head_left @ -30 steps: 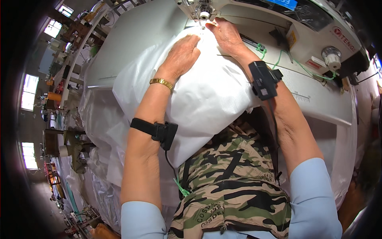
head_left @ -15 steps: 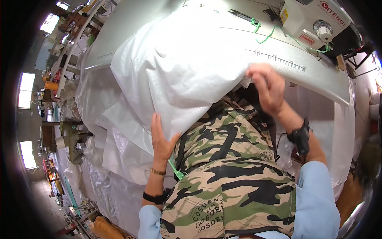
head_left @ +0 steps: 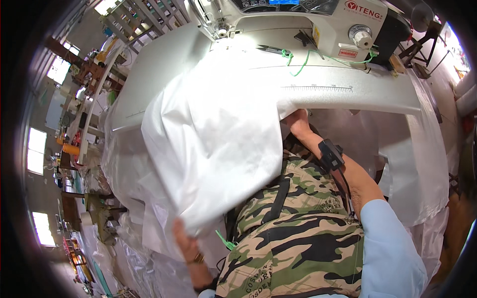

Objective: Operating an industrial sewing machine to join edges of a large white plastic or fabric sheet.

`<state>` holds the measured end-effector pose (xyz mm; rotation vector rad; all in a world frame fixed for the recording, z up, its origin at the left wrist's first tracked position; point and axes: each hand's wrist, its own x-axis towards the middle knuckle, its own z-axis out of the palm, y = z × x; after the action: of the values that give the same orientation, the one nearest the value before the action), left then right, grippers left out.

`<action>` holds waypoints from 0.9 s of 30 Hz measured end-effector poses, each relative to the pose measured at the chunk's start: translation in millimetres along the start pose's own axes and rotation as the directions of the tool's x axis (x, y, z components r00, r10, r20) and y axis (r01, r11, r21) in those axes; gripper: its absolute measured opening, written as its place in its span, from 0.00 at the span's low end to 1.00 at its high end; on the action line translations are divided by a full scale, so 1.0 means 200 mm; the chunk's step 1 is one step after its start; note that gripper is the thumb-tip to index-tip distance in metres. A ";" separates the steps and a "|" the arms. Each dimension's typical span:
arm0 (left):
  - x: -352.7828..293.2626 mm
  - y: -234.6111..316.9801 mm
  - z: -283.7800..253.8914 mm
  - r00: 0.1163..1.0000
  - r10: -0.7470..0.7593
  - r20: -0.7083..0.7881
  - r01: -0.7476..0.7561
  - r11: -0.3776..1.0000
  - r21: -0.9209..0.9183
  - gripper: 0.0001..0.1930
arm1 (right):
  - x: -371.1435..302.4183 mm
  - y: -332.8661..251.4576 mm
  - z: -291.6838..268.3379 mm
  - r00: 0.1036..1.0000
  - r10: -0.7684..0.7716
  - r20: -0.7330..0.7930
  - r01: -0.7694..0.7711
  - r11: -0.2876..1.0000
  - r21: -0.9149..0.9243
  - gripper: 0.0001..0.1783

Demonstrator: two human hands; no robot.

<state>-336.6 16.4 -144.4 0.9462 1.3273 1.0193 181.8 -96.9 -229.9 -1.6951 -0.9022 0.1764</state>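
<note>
A large white woven-plastic sheet [head_left: 233, 144] drapes from the sewing machine's bed down over my lap. At its right edge, just below the table's front edge, my right hand [head_left: 299, 124] is closed on the sheet; the fingertips are partly hidden by the material. My left hand [head_left: 187, 242] touches the sheet's lower left edge, and its fingers are smeared by motion. At the back stands a white sewing machine [head_left: 323, 30] with a round handwheel; its lit needle area is washed out by glare, beyond the sheet.
A ruler scale runs along the pale tabletop [head_left: 377, 97]. Dark snips [head_left: 271, 49] and green string [head_left: 301, 64] lie near the machine. Translucent plastic sheeting [head_left: 124, 169] hangs at left, with more at right. A cluttered workshop floor stretches left.
My right hand has moved left and down to below the table edge. My left hand has moved down with the sheet's lower edge. The view has shifted, showing more of the machine.
</note>
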 end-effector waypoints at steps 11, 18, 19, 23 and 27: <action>0.06 0.48 -0.30 0.906 0.142 0.399 -0.416 0.473 0.777 0.05 | -0.02 -0.11 0.00 0.978 -0.121 -0.171 0.027 0.883 -0.468 0.18; -0.10 0.53 0.27 0.667 0.515 0.538 -0.692 0.160 0.704 0.10 | -0.29 -0.88 -0.41 0.741 -0.189 0.644 -0.054 0.940 0.338 0.17; -0.14 0.55 0.32 0.692 0.504 0.517 -0.707 0.327 0.628 0.10 | -0.36 -1.14 -0.50 0.738 -0.043 0.674 -0.333 0.845 0.419 0.15; -0.35 0.66 0.58 0.672 0.440 0.595 -0.736 0.481 0.477 0.09 | -0.40 -0.87 -0.78 0.666 0.293 0.686 -0.668 0.643 0.374 0.15; -0.43 0.63 0.68 0.641 0.310 0.702 -0.709 0.590 0.387 0.10 | -0.41 -0.50 -0.85 0.596 0.637 0.488 -0.500 0.771 -0.396 0.16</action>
<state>-204.4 -23.3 6.1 2.1237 0.8442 0.5835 170.6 -274.4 -112.4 -2.1493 -0.7955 1.1646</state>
